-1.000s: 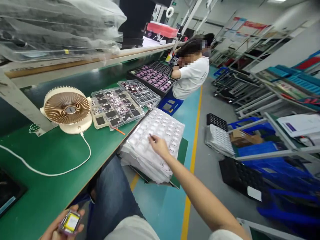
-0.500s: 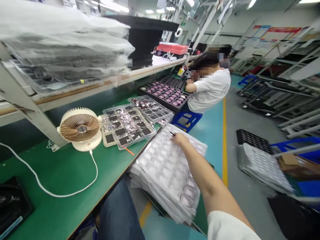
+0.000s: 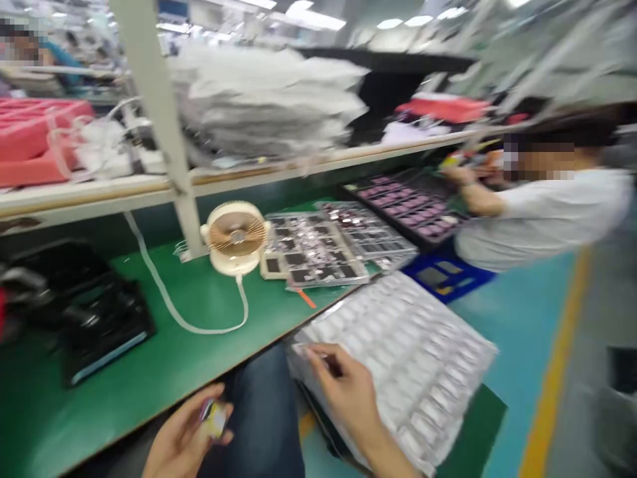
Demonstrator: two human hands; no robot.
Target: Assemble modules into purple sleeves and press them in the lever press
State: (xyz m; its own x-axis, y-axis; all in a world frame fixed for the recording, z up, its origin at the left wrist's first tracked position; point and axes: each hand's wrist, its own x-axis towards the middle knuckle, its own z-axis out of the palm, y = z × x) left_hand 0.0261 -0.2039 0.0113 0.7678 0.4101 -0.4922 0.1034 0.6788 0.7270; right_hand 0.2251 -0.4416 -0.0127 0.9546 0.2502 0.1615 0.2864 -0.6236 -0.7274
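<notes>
While the person's left hand hangs just off the worktop at its near edge, its fingers close around a small device with a yellow face. From here I see the right hand at the near left corner of a white compartment tray, thumb and forefinger bent towards each other; blur prevents my telling whether they grip anything. This tray lies alongside the worktop's front edge, a green board showing beneath it. Towards the worktop's left end sits a black fixture. An orange strip lies by the front edge, beside some parts trays; a cream fan stands nearer the back. Farther along, a black tray holds pink pieces, next to a co-worker in white. Above the back edge, a shelf carries stacked white bags.
</notes>
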